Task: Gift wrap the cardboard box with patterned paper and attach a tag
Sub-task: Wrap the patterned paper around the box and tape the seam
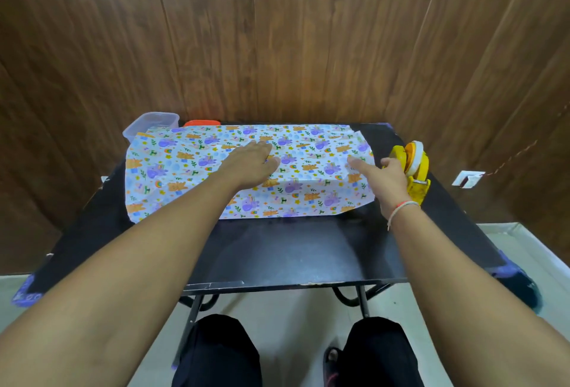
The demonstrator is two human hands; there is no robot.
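Two hands are out in front of you in the head view, both over the black desk (277,247). Around your work, a clear plastic container (151,125) sits at the far left corner, touching the paper's far edge, with an orange lid (202,122) just beside it, mostly hidden behind the sheet. A yellow tape dispenser (415,170) stands at the right side of the desk, just beyond the paper's right end, and a white wall socket (467,178) shows farther right against the wood panelling. The patterned paper (172,176) lies across the far half of the desk with its long axis running left to right; its right portion is raised over a boxy shape, so the cardboard box sits underneath there, fully covered and not visible itself. Your left hand (249,164) lies flat on top of that raised part, fingers straight and together, pressing the paper down. Your right hand (385,175) reaches toward the paper's right end with the forefinger extended onto the sheet, while the other fingers curl at the dispenser; you cannot tell whether they grip it or only rest against it. A thread band circles your right wrist. The desk's near corners are cut off by your forearms, and your knees show below its front edge.
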